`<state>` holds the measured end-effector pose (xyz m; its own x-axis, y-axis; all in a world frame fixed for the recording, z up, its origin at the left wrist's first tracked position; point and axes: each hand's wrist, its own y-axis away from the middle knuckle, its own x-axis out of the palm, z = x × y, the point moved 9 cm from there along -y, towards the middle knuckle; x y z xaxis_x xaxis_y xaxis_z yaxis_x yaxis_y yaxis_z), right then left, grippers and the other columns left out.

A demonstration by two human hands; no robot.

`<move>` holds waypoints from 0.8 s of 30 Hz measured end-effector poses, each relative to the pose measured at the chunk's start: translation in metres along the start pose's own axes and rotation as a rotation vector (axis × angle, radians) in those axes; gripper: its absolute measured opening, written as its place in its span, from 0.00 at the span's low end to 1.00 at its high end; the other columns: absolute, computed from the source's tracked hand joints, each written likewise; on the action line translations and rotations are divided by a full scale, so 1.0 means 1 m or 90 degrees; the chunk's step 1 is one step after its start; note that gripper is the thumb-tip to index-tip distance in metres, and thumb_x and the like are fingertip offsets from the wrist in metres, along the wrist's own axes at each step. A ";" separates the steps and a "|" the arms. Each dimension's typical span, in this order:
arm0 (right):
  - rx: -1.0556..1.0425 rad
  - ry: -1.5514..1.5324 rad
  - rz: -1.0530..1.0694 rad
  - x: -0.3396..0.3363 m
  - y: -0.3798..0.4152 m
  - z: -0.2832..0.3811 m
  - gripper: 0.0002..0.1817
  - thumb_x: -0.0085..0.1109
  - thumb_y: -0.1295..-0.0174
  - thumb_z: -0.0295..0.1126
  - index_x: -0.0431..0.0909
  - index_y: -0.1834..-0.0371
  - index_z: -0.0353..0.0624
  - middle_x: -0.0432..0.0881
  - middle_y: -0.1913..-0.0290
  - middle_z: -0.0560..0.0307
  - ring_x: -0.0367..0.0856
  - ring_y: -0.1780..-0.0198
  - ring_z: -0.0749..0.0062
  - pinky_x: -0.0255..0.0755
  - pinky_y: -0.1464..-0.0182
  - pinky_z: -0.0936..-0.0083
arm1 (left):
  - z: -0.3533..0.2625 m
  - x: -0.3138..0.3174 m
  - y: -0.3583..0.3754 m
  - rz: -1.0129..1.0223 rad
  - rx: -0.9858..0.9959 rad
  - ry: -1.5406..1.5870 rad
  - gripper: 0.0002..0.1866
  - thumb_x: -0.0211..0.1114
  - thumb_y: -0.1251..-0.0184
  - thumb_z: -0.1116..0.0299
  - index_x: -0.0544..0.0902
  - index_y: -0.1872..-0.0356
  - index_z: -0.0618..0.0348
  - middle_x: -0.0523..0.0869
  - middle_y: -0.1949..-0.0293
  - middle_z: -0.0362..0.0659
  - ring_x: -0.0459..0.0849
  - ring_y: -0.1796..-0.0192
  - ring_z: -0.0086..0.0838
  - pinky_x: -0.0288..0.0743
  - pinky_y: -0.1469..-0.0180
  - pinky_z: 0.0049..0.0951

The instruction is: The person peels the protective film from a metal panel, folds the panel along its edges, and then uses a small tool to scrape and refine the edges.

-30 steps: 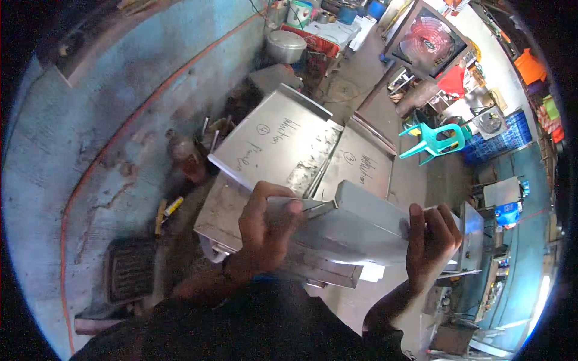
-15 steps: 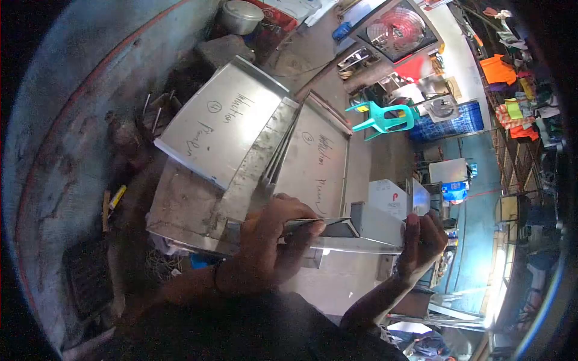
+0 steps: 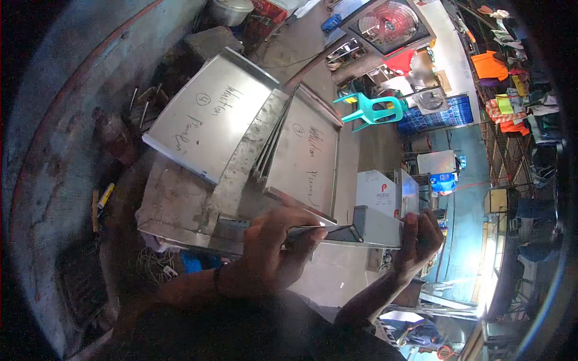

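Both my hands grip a bent grey sheet-metal piece point(image 3: 380, 227) in front of my body. My left hand point(image 3: 278, 248) pinches its left end between thumb and fingers. At the right end, the fingers of my right hand point(image 3: 419, 239) are closed on the edge. Beyond the piece, a folded metal panel point(image 3: 295, 159) with handwriting and a circled 3 rests on several stacked sheets. Left of it, another folded panel point(image 3: 211, 114), marked with a circled 4, lies on the worn workbench point(image 3: 171, 201).
A box point(image 3: 376, 192) with a red logo stands beyond my right hand. Further off are a turquoise plastic chair point(image 3: 376, 109) and a large fan point(image 3: 388, 27). Tangled wire point(image 3: 158, 265) lies below the bench's left corner. A blue wall point(image 3: 78, 78) runs along the left.
The view has shifted, so the panels and bench appear slightly further left and up. Both hands keep their grip on the sheet-metal piece, which has barely moved in view.
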<state>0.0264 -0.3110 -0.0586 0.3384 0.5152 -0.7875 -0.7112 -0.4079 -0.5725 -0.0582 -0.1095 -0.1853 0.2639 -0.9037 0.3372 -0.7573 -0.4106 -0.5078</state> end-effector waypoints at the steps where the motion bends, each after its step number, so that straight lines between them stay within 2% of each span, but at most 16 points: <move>1: 0.000 0.001 0.001 -0.001 0.000 0.001 0.18 0.58 0.36 0.32 0.75 0.82 0.32 0.70 0.85 0.51 0.65 0.79 0.62 0.61 0.68 0.66 | 0.002 0.001 0.000 0.007 -0.021 0.014 0.10 0.60 0.27 0.71 0.68 0.54 0.61 0.77 0.66 0.49 0.75 0.68 0.25 0.72 0.68 0.28; 12: 0.005 -0.018 0.004 -0.001 0.001 0.001 0.17 0.61 0.38 0.31 0.75 0.82 0.33 0.69 0.82 0.55 0.64 0.78 0.70 0.52 0.75 0.70 | 0.009 0.002 0.003 -0.004 -0.091 0.076 0.10 0.60 0.26 0.70 0.68 0.54 0.61 0.77 0.66 0.47 0.74 0.70 0.21 0.71 0.69 0.24; 24: 0.011 -0.010 0.005 -0.001 0.001 0.001 0.17 0.62 0.38 0.31 0.74 0.82 0.32 0.68 0.83 0.56 0.63 0.77 0.70 0.52 0.74 0.70 | 0.010 0.005 0.000 0.042 -0.149 0.075 0.09 0.58 0.25 0.70 0.68 0.55 0.62 0.78 0.66 0.46 0.73 0.72 0.18 0.70 0.71 0.22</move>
<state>0.0245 -0.3113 -0.0581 0.3232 0.5241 -0.7880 -0.7243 -0.3989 -0.5623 -0.0513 -0.1156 -0.1916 0.1489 -0.9017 0.4058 -0.8919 -0.2997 -0.3387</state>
